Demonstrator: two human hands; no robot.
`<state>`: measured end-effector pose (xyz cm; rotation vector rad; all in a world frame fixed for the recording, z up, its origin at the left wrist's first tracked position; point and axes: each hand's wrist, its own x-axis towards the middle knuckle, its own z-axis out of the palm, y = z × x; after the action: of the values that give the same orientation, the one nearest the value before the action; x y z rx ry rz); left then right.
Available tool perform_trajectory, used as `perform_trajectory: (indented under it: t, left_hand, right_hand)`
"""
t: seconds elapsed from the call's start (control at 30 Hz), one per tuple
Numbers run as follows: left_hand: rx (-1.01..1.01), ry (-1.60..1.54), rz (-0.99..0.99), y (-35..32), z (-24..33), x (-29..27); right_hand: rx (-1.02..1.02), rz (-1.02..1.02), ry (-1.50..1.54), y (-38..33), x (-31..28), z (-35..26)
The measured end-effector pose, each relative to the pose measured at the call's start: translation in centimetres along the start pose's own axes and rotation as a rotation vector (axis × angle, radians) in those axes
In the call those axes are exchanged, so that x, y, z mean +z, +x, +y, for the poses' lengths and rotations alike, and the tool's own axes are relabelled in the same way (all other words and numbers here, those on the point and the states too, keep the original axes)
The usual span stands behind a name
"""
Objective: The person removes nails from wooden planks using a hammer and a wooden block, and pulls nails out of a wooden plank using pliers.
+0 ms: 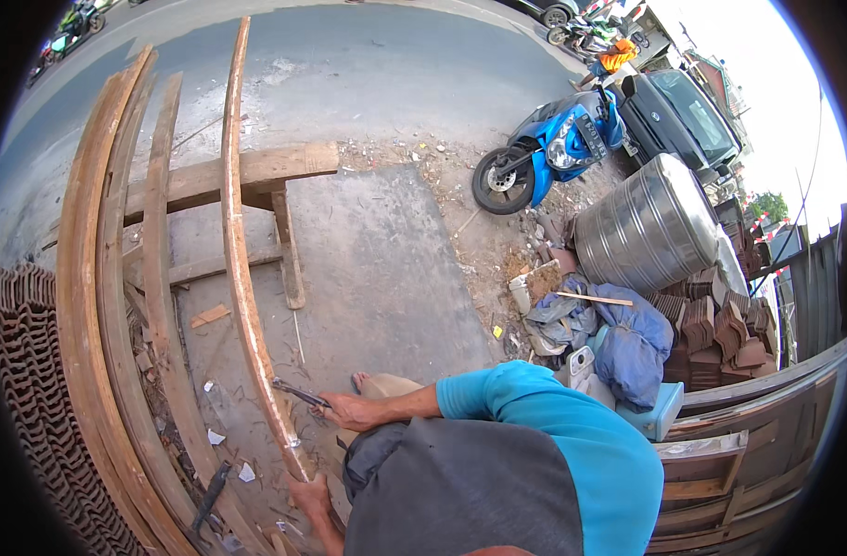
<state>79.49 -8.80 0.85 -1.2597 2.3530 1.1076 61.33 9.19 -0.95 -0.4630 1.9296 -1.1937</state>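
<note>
My left hand (pixel 311 498) is closed around the near end of a long, narrow wooden beam (pixel 235 222) with white, scuffed patches on its face. The beam runs away from me across a low wooden trestle (pixel 284 161). In my right hand (pixel 351 411) are dark metal pincers (pixel 300 393), their head against the beam's right edge, a little beyond my left hand. Whether the jaws bite on anything is too small to tell. A hammer (pixel 212 496) with a dark head lies to the left, on a plank (pixel 164 278).
More long planks (pixel 82 278) rest on the trestle at the left, beside stacked roof tiles (pixel 34 389). A grey sheet (pixel 377 269) covers the ground ahead. To the right are a blue motorbike (pixel 558 153), a steel tank (pixel 646 218), blue tarpaulin (pixel 635 347) and more tiles (pixel 701 324).
</note>
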Motion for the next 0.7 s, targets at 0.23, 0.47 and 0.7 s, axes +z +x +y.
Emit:
perform_trajectory:
  t: [0.23, 0.47, 0.7]
  left_hand:
    - [0.070, -0.344, -0.123, 2.0, -5.4, -0.3]
    - [-0.058, -0.129, -0.235, 2.5, -1.0, -4.7]
    - [-0.081, -0.024, -0.031, 0.2, -0.5, -1.0]
  right_hand:
    - [-0.176, -0.069, -0.228, 3.2, 1.3, 2.6]
    - [-0.314, -0.150, -0.373, 2.8, 0.7, 0.7]
    - [-0.022, -0.245, -0.035, 1.4, -6.8, -3.4]
